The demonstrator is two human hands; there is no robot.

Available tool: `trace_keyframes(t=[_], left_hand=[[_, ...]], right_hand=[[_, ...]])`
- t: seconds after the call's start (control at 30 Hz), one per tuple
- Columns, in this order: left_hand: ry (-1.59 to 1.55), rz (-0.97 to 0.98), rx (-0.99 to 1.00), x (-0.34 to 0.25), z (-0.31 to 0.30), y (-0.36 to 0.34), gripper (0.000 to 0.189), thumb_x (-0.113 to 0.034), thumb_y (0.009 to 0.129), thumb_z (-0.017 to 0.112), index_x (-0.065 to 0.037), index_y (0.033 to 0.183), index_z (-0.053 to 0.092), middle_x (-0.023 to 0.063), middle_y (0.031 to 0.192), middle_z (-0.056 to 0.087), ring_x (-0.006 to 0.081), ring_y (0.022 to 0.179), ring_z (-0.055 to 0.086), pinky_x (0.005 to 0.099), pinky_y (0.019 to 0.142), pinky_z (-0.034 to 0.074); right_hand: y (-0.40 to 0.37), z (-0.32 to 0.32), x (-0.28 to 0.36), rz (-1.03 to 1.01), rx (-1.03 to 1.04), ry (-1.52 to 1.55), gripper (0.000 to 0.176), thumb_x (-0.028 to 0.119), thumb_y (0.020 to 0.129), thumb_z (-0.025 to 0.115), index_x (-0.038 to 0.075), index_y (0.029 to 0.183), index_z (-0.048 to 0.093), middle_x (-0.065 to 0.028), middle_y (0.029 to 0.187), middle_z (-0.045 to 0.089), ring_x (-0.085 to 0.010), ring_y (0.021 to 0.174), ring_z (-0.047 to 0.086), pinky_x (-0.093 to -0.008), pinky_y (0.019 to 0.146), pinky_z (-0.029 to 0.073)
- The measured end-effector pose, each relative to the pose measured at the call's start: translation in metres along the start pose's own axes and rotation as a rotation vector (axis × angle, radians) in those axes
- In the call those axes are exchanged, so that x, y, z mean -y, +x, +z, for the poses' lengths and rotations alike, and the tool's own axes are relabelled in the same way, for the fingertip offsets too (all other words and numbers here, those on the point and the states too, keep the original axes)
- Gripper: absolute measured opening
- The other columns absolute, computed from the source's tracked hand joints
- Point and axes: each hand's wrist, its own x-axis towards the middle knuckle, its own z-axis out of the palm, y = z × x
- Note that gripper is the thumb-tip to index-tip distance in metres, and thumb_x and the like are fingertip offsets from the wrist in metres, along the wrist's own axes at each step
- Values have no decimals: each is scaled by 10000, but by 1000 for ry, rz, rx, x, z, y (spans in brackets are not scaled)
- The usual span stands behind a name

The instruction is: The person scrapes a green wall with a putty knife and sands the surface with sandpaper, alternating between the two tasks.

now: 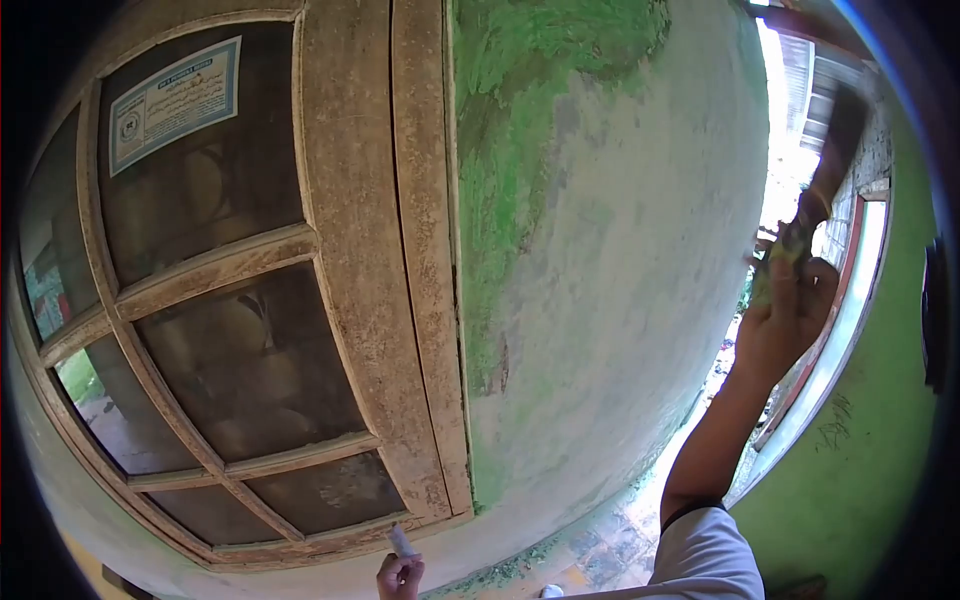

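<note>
My right hand (782,318) is raised at the right, closed around the handle of a dark flat-bladed tool (838,150). The blade points up and is smeared by motion; its exact kind does not show. Left of the tool stands a wall (640,250) with a pale, patchy face and streaky green paint (510,130) along its top and left side. Low in the view, my left hand (400,577) is closed on a small pale grey piece (402,542), near the bottom corner of the window frame.
A weathered wooden window frame (350,200) with dark panes fills the left. A printed notice (175,105) sticks to its upper pane. At the right, an opening (790,90) shows bright daylight. Beyond my arm is a green wall (850,470).
</note>
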Motion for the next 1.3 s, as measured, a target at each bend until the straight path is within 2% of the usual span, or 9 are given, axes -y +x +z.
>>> trace_keyframes(t=[0.1, 0.17, 0.23, 0.4, 0.47, 0.67, 0.9, 1.23, 1.3], left_hand=[[-179, -59, 18, 11, 1, -3, 54, -73, 842, 621, -28, 869, 616, 1, 753, 505, 89, 666, 457, 231, 597, 380], [-128, -59, 27, 16, 3, -8, 59, -73, 846, 613, -24, 879, 618, -1, 760, 511, 88, 669, 459, 229, 602, 380], [-78, -63, 37, 11, 3, -16, 66, -72, 851, 604, -21, 889, 620, -2, 767, 517, 88, 672, 461, 227, 608, 381], [-170, -153, 41, -9, 1, -31, 113, -33, 830, 630, 33, 921, 630, 33, 840, 515, 95, 715, 534, 208, 677, 451], [-198, -176, 7, -4, 1, -41, 116, -42, 839, 625, 32, 928, 632, 34, 844, 519, 96, 740, 536, 216, 693, 459], [-229, -190, 72, 7, 12, -69, 124, -64, 854, 618, 22, 943, 630, 39, 886, 534, 101, 799, 546, 236, 731, 459], [-299, -194, 70, -7, 21, -113, 133, -76, 849, 625, 11, 947, 645, 28, 871, 535, 80, 782, 527, 209, 707, 432], [-329, -227, 10, -6, 11, -172, 127, -77, 857, 622, 21, 935, 638, 32, 871, 537, 84, 775, 520, 214, 706, 430], [-290, -312, -19, -9, 7, -176, 110, -94, 863, 612, 2, 902, 647, 10, 791, 520, 69, 660, 481, 208, 581, 394]], right_hand=[[-38, -5, -19, 290, 168, 161, 471, -53, 777, 500, 104, 1187, 331, -154, 981, 561, -121, 595, 520, -225, 436, 420], [-68, 1, -16, 608, 293, 112, 661, -21, 770, 486, 155, 1360, 245, -47, 845, 513, -68, 547, 431, -189, 416, 341], [-82, 9, -11, 811, 524, 123, 602, 56, 854, 516, 155, 1389, 257, -20, 787, 493, -72, 570, 451, -210, 440, 375], [-80, 52, -7, 743, 779, 129, 533, 68, 869, 525, 113, 1363, 331, -64, 856, 475, -125, 688, 516, -287, 619, 462], [-66, 66, -9, 376, 840, -254, 591, 19, 831, 530, 116, 1375, 321, -123, 923, 495, -228, 746, 565, -367, 697, 487], [-39, 117, -6, 101, 930, -736, 623, 63, 816, 492, 164, 1401, 301, -242, 1036, 518, -416, 818, 566, -461, 768, 452], [-46, 143, -12, 277, 1007, -647, 539, 192, 893, 443, 131, 1406, 287, -255, 878, 617, -402, 823, 602, -489, 706, 472], [-54, 161, 1, 381, 928, -719, 524, 150, 904, 368, 147, 1419, 270, -220, 923, 624, -369, 859, 612, -472, 743, 489], [-51, 164, 0, 406, 914, -715, 534, 144, 897, 370, 145, 1420, 265, -232, 972, 616, -376, 883, 609, -474, 766, 487]])
